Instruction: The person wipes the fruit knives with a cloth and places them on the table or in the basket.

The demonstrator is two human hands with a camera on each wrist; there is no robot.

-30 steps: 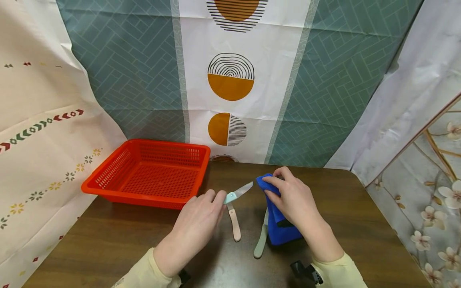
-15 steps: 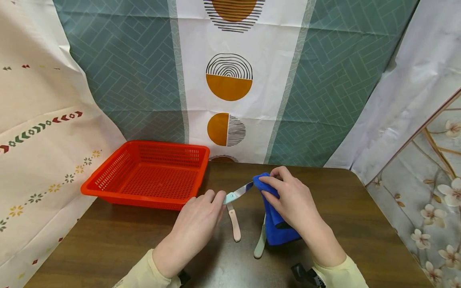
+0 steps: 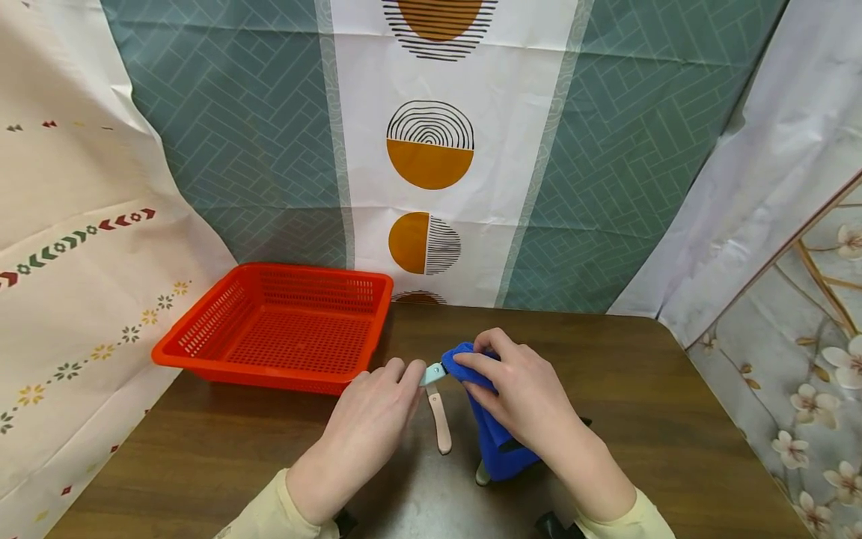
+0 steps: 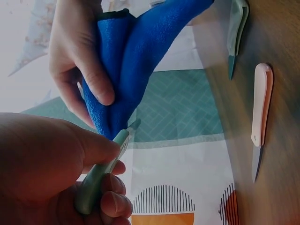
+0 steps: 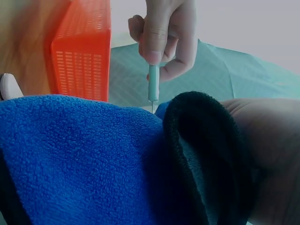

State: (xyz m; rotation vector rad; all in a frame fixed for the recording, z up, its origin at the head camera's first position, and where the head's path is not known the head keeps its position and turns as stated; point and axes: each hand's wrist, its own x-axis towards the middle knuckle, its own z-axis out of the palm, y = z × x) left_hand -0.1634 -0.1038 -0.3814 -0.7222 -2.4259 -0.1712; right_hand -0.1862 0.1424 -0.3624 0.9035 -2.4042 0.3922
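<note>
My left hand grips a small knife with a pale mint-green handle, held above the table. In my right hand is a folded blue cloth with a dark edge, pinched around the knife's blade close to the handle. Most of that blade is hidden by the cloth. On the table below lies a knife with a pale pink handle, its blade pointing away. A green-handled knife lies to its right, mostly covered by the hanging cloth in the head view.
A red plastic basket with slotted walls stands at the back left of the brown wooden table. Patterned cloth hangs behind the table, and more fabric hangs on both sides.
My right hand has moved left and slightly down with the cloth, from the blade's tip to near the handle, covering the blade. The left hand has stayed nearly still.
</note>
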